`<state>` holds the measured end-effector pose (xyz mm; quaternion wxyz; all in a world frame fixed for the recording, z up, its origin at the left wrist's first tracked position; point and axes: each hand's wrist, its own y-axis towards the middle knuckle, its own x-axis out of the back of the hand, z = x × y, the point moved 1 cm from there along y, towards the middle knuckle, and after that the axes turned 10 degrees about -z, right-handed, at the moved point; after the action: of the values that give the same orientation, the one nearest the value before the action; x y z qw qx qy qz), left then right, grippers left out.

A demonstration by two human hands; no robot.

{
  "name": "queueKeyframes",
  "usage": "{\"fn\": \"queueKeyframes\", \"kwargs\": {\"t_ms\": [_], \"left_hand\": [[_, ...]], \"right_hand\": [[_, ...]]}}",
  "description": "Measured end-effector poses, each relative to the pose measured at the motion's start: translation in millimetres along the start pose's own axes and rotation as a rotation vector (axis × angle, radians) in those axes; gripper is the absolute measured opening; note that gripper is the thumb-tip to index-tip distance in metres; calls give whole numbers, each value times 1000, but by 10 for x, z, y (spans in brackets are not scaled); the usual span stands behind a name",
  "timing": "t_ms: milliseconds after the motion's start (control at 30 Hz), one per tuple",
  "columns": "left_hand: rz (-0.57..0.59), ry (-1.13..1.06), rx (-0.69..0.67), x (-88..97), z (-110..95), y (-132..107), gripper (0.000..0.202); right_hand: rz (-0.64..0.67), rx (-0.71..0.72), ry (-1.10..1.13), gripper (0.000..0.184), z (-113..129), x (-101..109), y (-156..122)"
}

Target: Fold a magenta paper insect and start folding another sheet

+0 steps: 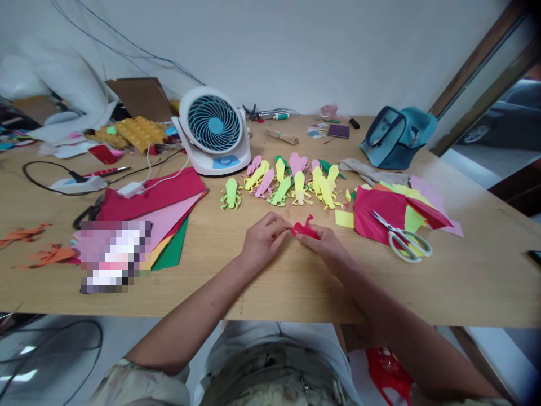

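Observation:
A small folded piece of red paper (304, 228) rests on the wooden table (270, 282) between my two hands. My left hand (264, 237) pinches its left end with curled fingers. On the other end, my right hand (325, 242) presses and grips with its fingertips. Just behind them lies a row of several folded paper insects (281, 183) in yellow, green and pink.
White-handled scissors (403, 237) lie on red and yellow paper scraps (380, 206) to the right. A stack of coloured sheets (160, 208) lies left, a white desk fan (213, 132) and a blue bag (395, 138) stand behind. Orange paper figures (38, 245) sit far left.

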<state>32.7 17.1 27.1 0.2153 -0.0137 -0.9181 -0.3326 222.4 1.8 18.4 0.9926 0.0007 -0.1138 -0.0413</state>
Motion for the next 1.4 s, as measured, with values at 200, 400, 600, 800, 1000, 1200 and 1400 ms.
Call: {"fn": "queueKeyframes", "kwargs": {"t_ms": [200,400,600,800,1000,1200,1400], "left_hand": [[32,38,-4,11,-26,26,19],[65,-125,253,-50,-5,19,14],[105,-204,384,-81,35,-2,11],[83,-294,508,-118,30,1,18],[76,-437,615,-126,-4,18,21],[69,-492,668,-140,9,17,17],[51,-541,682,-155,-8,13,17]], "right_hand": [[32,-37,19,36,21,-19,-19],[-45,74,-84,33,92,-30,-47],[-101,108,-144,30,130,-26,-55],[-128,187,-179,27,108,-32,-59],[-147,245,-220,26,58,-48,-72],[-140,227,-232,29,31,-70,-71],[-94,126,-125,27,10,-95,-37]]}}
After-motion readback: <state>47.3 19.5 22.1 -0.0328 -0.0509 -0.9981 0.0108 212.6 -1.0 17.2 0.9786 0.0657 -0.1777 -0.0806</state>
